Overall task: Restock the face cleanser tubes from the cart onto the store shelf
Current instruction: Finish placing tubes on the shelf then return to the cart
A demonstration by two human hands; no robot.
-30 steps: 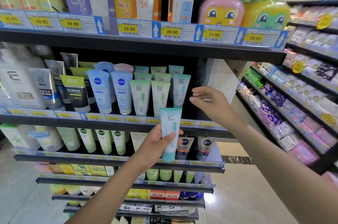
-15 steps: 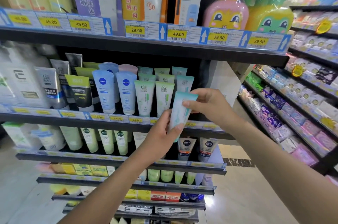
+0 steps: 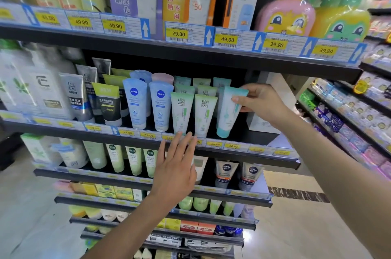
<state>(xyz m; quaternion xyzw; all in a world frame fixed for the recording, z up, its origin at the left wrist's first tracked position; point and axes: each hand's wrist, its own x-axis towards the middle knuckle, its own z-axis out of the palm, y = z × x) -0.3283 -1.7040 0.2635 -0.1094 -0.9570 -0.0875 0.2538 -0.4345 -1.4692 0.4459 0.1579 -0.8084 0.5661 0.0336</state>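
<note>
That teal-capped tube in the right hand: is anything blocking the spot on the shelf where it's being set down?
Nothing visible does. The right hand holds the teal-capped tube tilted at the front of the shelf, cap down, right of the green-striped tubes and left of a white box. The left hand is open, lower down.

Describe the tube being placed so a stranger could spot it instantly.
Find the shelf under the 29.00 and 49.00 price tags. Past the two blue Nivea tubes and the pale green tubes, the white tube stands rightmost, tilted, teal-capped, and is alone in being pinched by the right hand.
</note>
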